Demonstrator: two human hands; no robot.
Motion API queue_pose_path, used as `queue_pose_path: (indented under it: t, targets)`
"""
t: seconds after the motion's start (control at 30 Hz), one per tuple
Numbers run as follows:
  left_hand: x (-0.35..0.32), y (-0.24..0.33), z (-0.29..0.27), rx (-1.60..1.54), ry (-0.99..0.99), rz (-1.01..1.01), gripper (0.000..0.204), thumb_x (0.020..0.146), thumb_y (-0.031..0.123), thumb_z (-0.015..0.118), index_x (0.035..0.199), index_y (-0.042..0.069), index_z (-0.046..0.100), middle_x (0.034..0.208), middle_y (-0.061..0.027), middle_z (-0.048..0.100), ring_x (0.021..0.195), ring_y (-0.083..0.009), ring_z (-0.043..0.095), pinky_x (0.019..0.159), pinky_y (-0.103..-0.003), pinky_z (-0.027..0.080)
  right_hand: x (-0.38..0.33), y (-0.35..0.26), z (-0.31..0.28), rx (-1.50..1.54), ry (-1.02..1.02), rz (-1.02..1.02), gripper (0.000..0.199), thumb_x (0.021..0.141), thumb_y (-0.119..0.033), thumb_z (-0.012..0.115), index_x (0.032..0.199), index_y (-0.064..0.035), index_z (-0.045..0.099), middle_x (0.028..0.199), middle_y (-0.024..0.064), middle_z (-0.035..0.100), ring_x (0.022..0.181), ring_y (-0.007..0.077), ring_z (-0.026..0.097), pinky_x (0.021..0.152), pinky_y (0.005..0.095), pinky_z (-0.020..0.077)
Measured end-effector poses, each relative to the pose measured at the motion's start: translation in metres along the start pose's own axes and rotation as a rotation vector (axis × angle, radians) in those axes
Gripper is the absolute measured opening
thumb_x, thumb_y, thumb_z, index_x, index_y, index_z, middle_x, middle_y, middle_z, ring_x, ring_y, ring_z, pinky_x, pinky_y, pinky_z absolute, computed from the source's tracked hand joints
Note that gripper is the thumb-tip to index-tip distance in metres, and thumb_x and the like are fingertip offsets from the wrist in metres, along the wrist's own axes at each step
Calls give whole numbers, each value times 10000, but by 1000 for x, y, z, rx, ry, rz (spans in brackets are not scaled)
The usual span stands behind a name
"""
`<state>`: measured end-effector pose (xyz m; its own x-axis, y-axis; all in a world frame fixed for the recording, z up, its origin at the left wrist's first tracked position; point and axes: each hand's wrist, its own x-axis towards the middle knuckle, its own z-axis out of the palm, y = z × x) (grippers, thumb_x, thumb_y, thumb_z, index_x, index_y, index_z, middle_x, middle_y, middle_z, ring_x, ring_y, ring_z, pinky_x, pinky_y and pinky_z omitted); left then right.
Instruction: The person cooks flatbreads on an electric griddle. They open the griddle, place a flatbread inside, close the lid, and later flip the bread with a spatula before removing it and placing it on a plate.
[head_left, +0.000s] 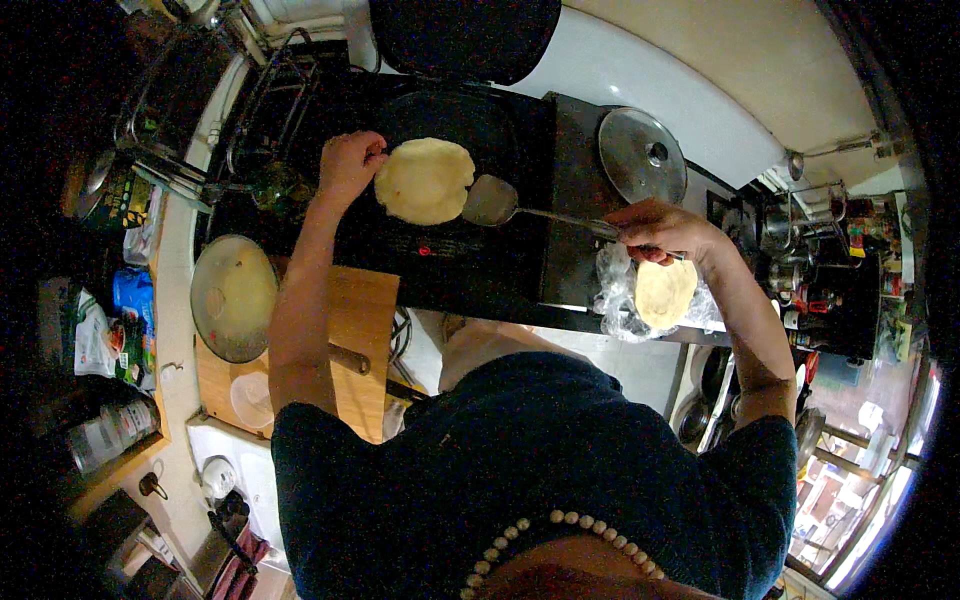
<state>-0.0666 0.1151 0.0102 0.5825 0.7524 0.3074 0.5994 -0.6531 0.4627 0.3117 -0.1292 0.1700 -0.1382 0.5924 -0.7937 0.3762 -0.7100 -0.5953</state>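
Observation:
A pale round flatbread [425, 181] is at the front part of a black griddle [500, 125], whose dark lid [465, 40] stands raised behind it. My left hand [352, 165] has its fingers curled and pinched at the flatbread's left edge. In my right hand [668, 232] is the long handle of a metal spatula [490, 201]. The spatula's blade meets the flatbread's right edge and may be partly under it; I cannot tell how far. Below my right hand, a second pale dough round [665, 294] lies on crumpled clear plastic film [618, 310].
A glass lid [642, 155] rests on the dark surface right of the griddle. At left, a covered round dish [235, 298] and a clear plastic tub [252, 401] sit on a wooden board [372, 300]. Wire racks [275, 110] stand at the back left.

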Motion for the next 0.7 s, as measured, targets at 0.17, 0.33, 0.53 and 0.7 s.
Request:
queue_pose_path:
  t: [0.17,0.33,0.53,0.7]
  targets:
    - [0,-17,21,24,-49,4,184,690,169,686,864,133,636,818,-26,636,769,-231,601,782,-402,452,1,12,-2,104,-48,13,431,855,-107,568,1272,-41,481,601,39,501,424,48,372,357,185,278]
    - [15,-13,39,95,-170,21,166,703,172,663,868,158,651,895,-44,636,891,-256,588,821,-413,447,7,8,3,104,2,20,400,860,-122,576,1241,-37,488,621,25,501,430,37,371,356,181,276]
    - [43,-9,65,35,-251,49,259,708,115,660,956,193,657,920,-46,639,927,-269,578,868,-423,420,10,9,0,80,63,2,385,867,-131,575,1232,-37,494,627,9,506,435,28,385,352,178,287]
    - [65,10,71,218,-400,49,352,731,62,630,1050,210,652,1127,-45,600,1095,-275,505,978,-420,344,30,2,9,32,97,-63,444,878,-113,555,1304,-49,449,622,2,498,443,33,388,354,182,300]
